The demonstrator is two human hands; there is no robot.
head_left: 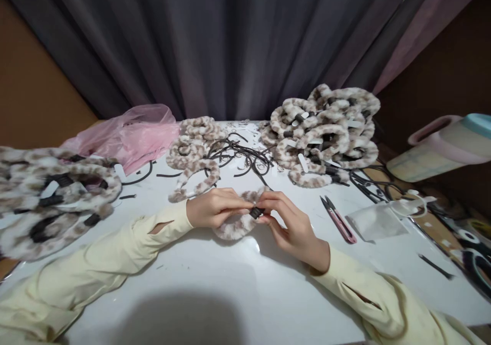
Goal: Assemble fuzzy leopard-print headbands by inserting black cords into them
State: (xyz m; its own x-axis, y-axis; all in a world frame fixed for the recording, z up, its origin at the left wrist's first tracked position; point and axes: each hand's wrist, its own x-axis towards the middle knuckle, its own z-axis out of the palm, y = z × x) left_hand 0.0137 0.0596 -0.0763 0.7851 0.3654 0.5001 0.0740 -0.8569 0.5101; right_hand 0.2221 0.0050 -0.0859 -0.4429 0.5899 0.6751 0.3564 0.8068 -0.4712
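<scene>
Both hands, left (218, 207) and right (293, 225), pinch the fluffy ring (236, 227) between them at its dark wrap (256, 212). Uneven finger pressure could loosen the wrap. A rightward sleeve sweep could knock the pink snips (338, 220) beside the right hand.

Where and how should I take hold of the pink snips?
Grip the pink handle around its middle, reaching down from above, on the wearer's side. The snips lie flat with the handle nearer the wearer and the dark blades pointing away, so this should keep the fingers off the points. The right hand looks best placed, once free of the fluffy ring.
</scene>
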